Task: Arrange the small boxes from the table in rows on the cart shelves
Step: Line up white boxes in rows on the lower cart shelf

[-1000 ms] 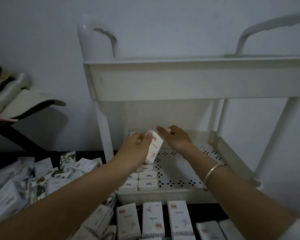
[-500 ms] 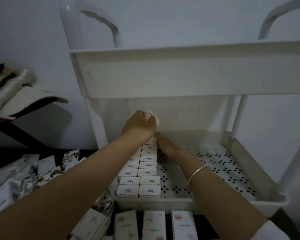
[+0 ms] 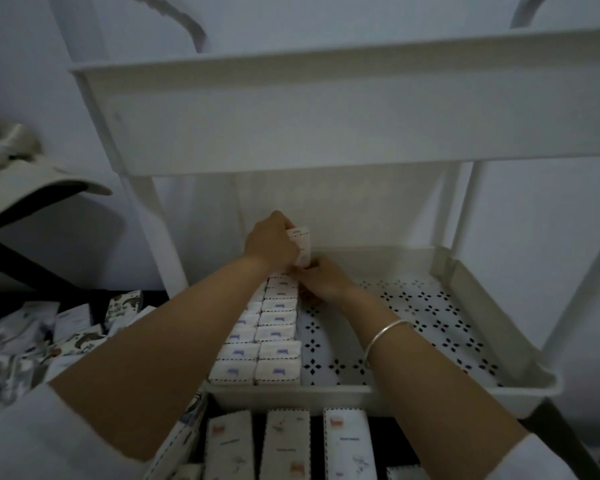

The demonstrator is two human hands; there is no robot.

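Shelf (image 3: 430, 320) perforated, boxes (image 3: 278, 336) rowed left, wall (image 3: 32, 64) pale

The cart (image 3: 291, 116) looks like smooth, matt white plastic, with a faint sheen along the upper rim at 12 o'clock. Its lower shelf (image 3: 430, 317) is the same plastic, pierced with small diamond cut-outs. The boxes (image 3: 278, 355) in rows on it look like matt white card printed with dashed edges. The box (image 3: 302, 247) held at the centre is alike. At 4 o'clock a bangle (image 3: 385, 332) is smooth, shiny metal. The sleeve (image 3: 21, 438) at 7 o'clock is white cloth. The cap (image 3: 32, 178) at 9 o'clock is dull beige cloth.
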